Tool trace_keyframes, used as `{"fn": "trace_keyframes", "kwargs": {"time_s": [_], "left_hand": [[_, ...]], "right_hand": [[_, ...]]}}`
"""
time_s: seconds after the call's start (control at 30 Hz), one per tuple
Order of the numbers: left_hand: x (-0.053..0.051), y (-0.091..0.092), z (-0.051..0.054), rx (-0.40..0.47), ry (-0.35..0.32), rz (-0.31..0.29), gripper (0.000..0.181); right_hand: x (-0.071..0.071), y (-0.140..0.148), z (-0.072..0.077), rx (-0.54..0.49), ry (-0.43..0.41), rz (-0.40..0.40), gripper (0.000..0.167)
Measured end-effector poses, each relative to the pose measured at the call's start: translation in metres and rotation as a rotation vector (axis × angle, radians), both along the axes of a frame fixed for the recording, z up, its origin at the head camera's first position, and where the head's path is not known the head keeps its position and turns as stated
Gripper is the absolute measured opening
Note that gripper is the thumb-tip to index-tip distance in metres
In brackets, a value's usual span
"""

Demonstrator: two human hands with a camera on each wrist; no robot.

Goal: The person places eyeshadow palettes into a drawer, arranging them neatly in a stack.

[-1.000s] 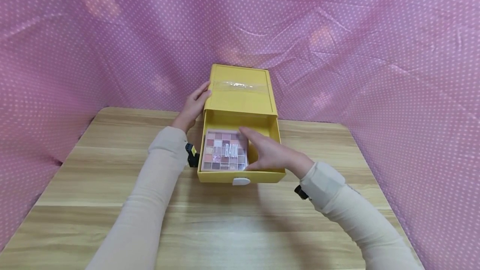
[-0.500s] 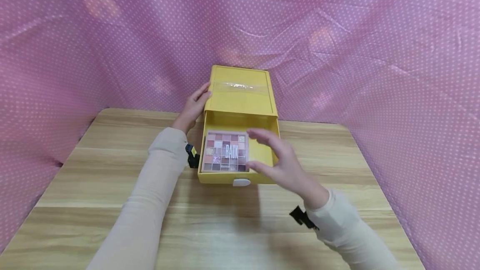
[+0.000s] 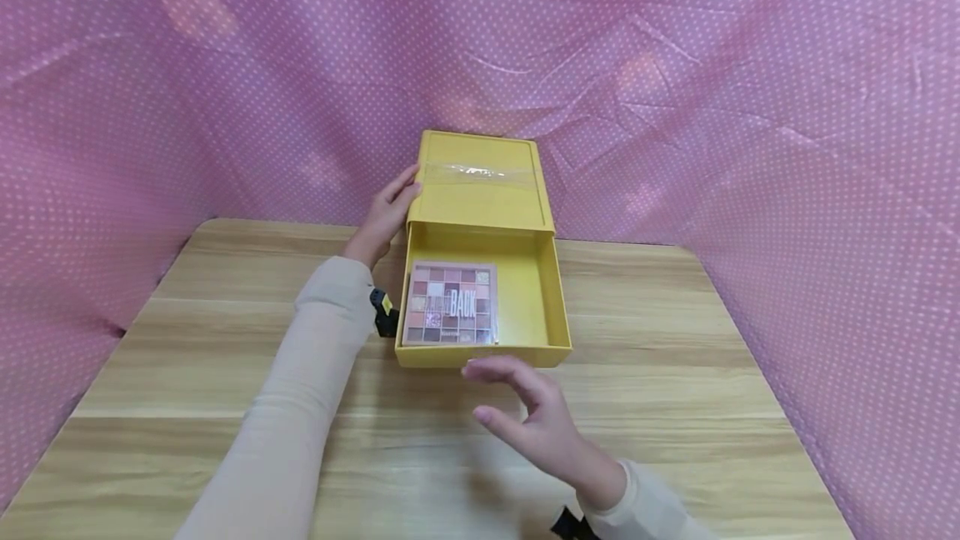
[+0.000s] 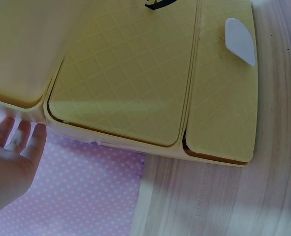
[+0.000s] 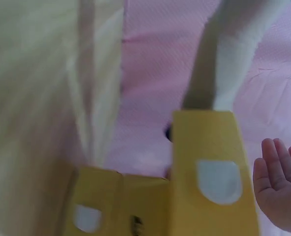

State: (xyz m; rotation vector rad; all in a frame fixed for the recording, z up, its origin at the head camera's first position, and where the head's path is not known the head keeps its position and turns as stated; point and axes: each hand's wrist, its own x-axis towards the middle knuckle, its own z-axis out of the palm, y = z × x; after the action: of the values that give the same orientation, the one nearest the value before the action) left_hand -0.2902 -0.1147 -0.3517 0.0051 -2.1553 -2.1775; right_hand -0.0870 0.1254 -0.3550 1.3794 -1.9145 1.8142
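Note:
A yellow drawer box (image 3: pixel 480 190) stands on the table with its top drawer (image 3: pixel 528 298) pulled out toward me. Inside, against the drawer's left wall, lies an eyeshadow palette (image 3: pixel 450 304) with a clear lid and many small pans. My left hand (image 3: pixel 386 215) rests on the left side of the box; in the left wrist view its extended fingers (image 4: pixel 35 142) touch the edge. In front of the drawer hovers my right hand (image 3: pixel 536 419), thumb and fingers apart, holding nothing. The right wrist view shows the drawer's white pull tab (image 5: pixel 219 182) beside that hand.
A strip of clear tape (image 3: pixel 480 172) crosses the box top. Lower drawer fronts show another white tab (image 5: pixel 87 219). The wooden table (image 3: pixel 660 373) meets a pink polka-dot cloth (image 3: pixel 735 107) at the back and sides. Black wrist cameras (image 3: pixel 386 315) sit on both arms.
My right hand has come away from the palette and out of the drawer, moving toward me. The palette stays in the drawer. My left hand keeps its place on the box.

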Motion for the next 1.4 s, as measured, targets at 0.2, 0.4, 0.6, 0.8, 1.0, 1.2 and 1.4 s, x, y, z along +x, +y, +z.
{"fn": "trace_keyframes", "kwargs": {"time_s": [0.2, 0.4, 0.6, 0.8, 1.0, 1.2, 1.4], "left_hand": [[0.001, 0.002, 0.000, 0.006, 0.004, -0.005, 0.047], [0.001, 0.002, 0.000, 0.010, 0.012, 0.004, 0.047], [0.001, 0.002, 0.000, 0.010, 0.006, 0.017, 0.046], [0.000, 0.001, -0.001, 0.024, 0.003, 0.011, 0.047], [0.002, 0.001, 0.000, 0.028, 0.009, 0.006, 0.047], [0.003, 0.003, 0.001, 0.023, 0.010, 0.000, 0.047], [0.005, 0.004, 0.001, 0.018, 0.007, 0.005, 0.047]], "right_hand": [[0.010, -0.004, -0.030, 0.027, -0.209, -0.006, 0.025], [0.007, -0.007, -0.050, 0.013, -0.491, -0.069, 0.021], [-0.001, -0.009, -0.056, -0.003, -0.711, -0.163, 0.025], [-0.006, -0.013, -0.057, -0.044, -0.687, -0.216, 0.027], [-0.033, -0.010, -0.131, -0.128, -0.579, -0.186, 0.022], [-0.053, -0.004, -0.181, -0.202, -0.597, -0.197, 0.020], [-0.024, -0.009, -0.073, -0.175, -0.607, -0.224, 0.029]]}}
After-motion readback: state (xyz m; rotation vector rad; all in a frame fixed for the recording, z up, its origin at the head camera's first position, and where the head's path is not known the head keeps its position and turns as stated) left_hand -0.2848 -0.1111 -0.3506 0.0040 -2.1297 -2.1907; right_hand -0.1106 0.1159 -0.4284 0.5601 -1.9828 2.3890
